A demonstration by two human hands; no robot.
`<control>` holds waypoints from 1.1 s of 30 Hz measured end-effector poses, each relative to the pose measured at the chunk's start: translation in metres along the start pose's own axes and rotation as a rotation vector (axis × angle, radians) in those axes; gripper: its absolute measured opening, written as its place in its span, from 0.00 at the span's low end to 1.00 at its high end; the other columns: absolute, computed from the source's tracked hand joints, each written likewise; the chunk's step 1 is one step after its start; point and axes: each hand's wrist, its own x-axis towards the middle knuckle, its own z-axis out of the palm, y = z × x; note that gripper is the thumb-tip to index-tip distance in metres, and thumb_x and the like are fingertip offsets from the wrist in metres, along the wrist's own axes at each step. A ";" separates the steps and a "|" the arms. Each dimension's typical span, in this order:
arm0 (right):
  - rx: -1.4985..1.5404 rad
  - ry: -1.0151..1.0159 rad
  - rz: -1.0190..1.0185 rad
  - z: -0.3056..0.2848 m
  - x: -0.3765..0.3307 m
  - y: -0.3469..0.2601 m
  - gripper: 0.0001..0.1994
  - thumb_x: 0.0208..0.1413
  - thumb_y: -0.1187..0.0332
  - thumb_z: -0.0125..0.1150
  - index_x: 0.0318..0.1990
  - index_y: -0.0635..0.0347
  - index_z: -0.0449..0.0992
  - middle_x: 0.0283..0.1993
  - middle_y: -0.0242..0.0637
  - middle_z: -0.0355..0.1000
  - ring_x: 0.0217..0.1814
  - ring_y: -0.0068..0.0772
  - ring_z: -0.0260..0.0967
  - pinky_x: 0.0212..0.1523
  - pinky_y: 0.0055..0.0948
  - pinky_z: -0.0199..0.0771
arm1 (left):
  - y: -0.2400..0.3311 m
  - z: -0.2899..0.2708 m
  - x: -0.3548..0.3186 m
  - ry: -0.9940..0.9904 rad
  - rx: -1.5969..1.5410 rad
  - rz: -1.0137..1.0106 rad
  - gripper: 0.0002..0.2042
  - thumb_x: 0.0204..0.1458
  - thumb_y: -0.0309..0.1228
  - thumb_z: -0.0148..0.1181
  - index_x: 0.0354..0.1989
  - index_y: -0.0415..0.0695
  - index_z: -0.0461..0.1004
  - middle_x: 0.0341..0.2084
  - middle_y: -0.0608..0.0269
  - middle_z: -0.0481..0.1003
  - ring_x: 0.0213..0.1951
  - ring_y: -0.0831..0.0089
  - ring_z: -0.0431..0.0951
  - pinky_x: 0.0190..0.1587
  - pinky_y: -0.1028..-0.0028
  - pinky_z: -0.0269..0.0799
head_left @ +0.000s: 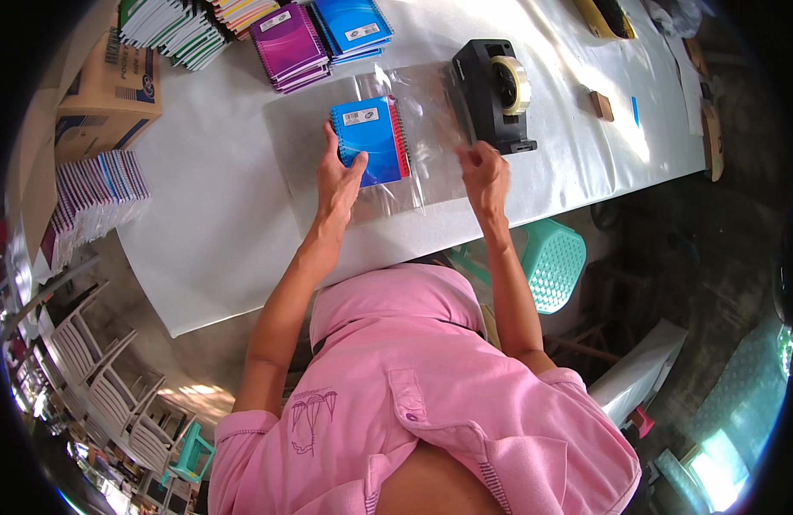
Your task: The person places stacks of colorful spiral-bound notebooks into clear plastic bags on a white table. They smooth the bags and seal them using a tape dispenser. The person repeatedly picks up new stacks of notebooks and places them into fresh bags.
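A small stack of spiral notebooks (375, 159), blue cover on top and a red one showing along its right side, lies on a clear plastic sheet (302, 142) on the table. My left hand (339, 176) grips the stack at its lower left, the thumb on the blue cover. To the right, my right hand (485, 176) is closed with its fingertips pinched together, by the sheet's right part and just below the tape dispenser (482, 99). Whatever is between those fingertips is too small or blurred to make out. The black dispenser carries a roll of clear tape (518, 86).
Purple notebooks (285, 43) and blue notebooks (353, 26) are piled at the back. More notebook stacks (100, 197) and a cardboard box (109, 99) stand at the left. A brown block (601, 106) lies at the right. A green stool (555, 266) is below the table edge.
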 end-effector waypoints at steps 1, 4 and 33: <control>-0.047 0.093 -0.031 -0.003 -0.004 -0.002 0.02 0.48 0.75 0.62 0.27 0.63 0.76 0.31 0.41 0.73 0.35 0.39 0.72 0.34 0.38 0.70 | 0.001 0.000 0.000 -0.001 -0.012 -0.010 0.39 0.56 0.22 0.57 0.71 0.39 0.38 0.59 0.61 0.65 0.55 0.75 0.66 0.61 0.76 0.59; -0.039 0.231 -0.241 -0.004 -0.011 -0.013 0.08 0.44 0.81 0.58 0.34 0.63 0.76 0.43 0.43 0.72 0.47 0.43 0.70 0.44 0.40 0.70 | -0.010 0.000 0.001 0.019 0.086 0.009 0.39 0.57 0.22 0.56 0.71 0.39 0.37 0.60 0.60 0.64 0.55 0.75 0.66 0.61 0.76 0.58; 0.254 -0.272 -0.719 0.034 0.018 -0.059 0.16 0.42 0.89 0.50 0.40 0.68 0.77 0.45 0.41 0.70 0.48 0.47 0.68 0.47 0.39 0.72 | -0.028 -0.016 0.003 0.332 0.552 0.333 0.34 0.57 0.32 0.55 0.70 0.43 0.46 0.68 0.44 0.48 0.70 0.52 0.46 0.67 0.57 0.47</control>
